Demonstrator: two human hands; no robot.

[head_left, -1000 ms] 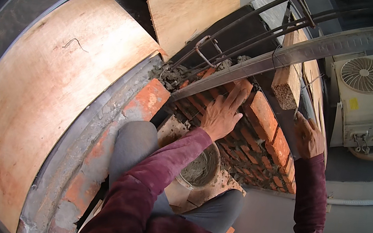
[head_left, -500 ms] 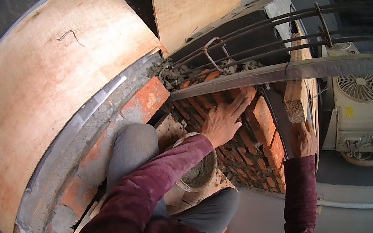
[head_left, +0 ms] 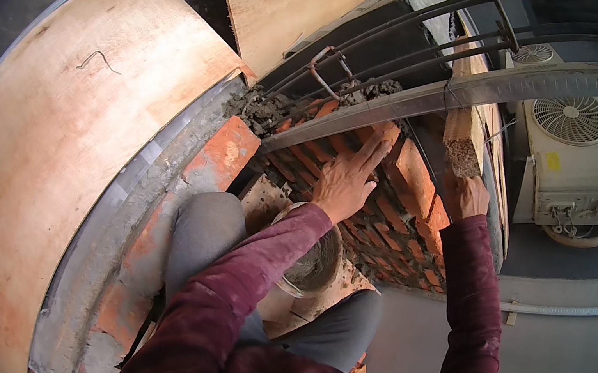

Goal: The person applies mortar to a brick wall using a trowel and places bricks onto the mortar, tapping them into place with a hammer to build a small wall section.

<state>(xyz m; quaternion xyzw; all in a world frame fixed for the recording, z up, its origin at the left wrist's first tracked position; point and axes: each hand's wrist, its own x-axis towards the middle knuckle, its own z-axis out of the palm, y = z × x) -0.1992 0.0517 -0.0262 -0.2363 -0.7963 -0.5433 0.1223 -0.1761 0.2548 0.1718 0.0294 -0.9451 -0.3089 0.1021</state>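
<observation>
Brick wall (head_left: 393, 216) stands coursed up near the metal bar (head_left: 422, 113), joints rough, mortar (head_left: 314, 264) left in bucket (head_left: 290, 289); left hand (head_left: 347, 181) rests, fingers extended, against an upper brick (head_left: 387, 129), right hand (head_left: 465, 196) at the timber (head_left: 465, 147) end, grip unclear.

Mortar (head_left: 312, 266) is held in a bucket (head_left: 289, 288) before the brick wall (head_left: 390, 216); a board (head_left: 83, 103) is set to the left, an air conditioner (head_left: 575, 165) to the right.
</observation>
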